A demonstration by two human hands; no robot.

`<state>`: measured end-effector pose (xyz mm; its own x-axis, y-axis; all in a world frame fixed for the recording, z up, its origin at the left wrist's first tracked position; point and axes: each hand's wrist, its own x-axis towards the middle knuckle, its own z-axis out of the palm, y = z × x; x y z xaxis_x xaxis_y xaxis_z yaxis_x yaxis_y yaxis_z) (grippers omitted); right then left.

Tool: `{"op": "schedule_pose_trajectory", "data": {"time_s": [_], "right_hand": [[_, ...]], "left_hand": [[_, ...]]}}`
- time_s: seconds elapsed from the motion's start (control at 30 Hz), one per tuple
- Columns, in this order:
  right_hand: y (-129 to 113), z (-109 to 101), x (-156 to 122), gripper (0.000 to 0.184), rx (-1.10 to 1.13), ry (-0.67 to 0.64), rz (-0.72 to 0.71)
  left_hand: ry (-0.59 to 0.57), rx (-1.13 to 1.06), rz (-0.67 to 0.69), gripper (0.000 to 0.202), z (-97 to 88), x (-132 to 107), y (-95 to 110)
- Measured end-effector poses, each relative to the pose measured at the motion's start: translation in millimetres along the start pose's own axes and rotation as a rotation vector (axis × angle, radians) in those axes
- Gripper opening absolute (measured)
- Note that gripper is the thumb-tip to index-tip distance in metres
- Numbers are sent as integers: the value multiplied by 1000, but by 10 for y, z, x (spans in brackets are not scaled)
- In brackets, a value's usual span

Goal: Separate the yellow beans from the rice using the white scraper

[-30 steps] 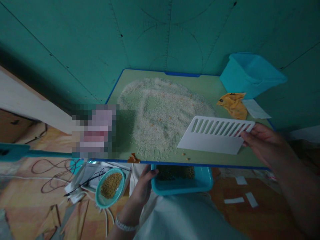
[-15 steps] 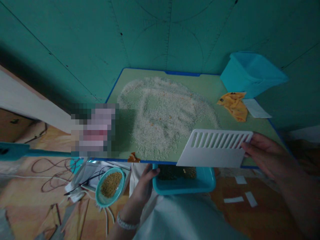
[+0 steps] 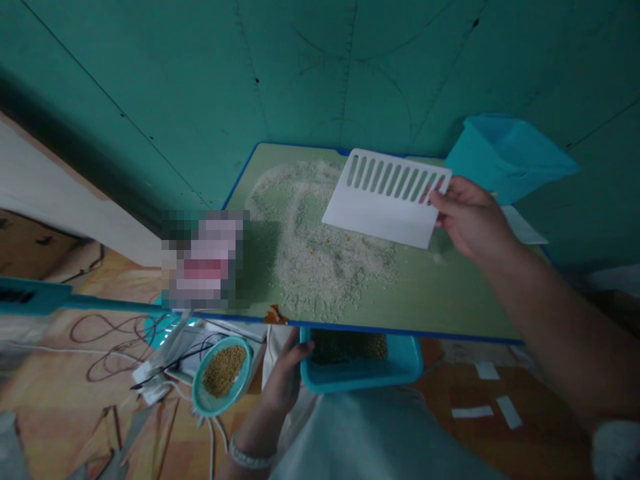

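My right hand grips the right end of a white plastic scraper with a row of slots along its top. The scraper is tilted over the far right part of a layer of pale grain. A few orange-yellow kernels lie among the grain on the green table. Below the front edge, my left hand holds the left end of a teal tub, its thumb over the rim. Dark contents and some tan kernels show inside the tub.
A teal bin stands at the back right, by a white sheet. A brown scrap lies at the front edge. Low on the left are a teal-rimmed bowl of yellow kernels, cables, and a teal-handled tool. A green wall rises behind.
My right hand has carried the scraper from the front right edge, away and leftward over the grain. It now hides the yellow cloth. My left hand still holds the tub.
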<state>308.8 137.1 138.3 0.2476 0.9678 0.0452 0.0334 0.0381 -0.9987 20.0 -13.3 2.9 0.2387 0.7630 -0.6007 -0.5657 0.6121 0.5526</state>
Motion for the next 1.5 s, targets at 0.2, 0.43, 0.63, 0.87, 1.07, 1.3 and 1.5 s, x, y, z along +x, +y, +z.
{"op": "schedule_pose_trajectory", "data": {"time_s": [0.2,0.43,0.63,0.87,1.07,1.3,1.5], "right_hand": [[70,479,245,8,-22,-128,11],[-47,605,-197,10,-58,-241,-81],[-59,321,-1014,4,-150,-350,19],[149,314,-1194,5,-158,-445,146],[161,421,-1101,3,-185,-457,152],[173,479,-1018,2,-179,-403,105],[237,539,-908,5,-207,-356,91]], "left_hand": [[13,-24,70,53,-70,-70,49],[46,-71,94,46,-210,-59,50],[14,-54,91,48,-261,4,38],[-7,-59,99,44,-161,-6,71],[7,-60,94,44,-189,-60,61],[18,-77,93,45,-249,-29,57],[-4,-72,115,48,-238,23,49]]}}
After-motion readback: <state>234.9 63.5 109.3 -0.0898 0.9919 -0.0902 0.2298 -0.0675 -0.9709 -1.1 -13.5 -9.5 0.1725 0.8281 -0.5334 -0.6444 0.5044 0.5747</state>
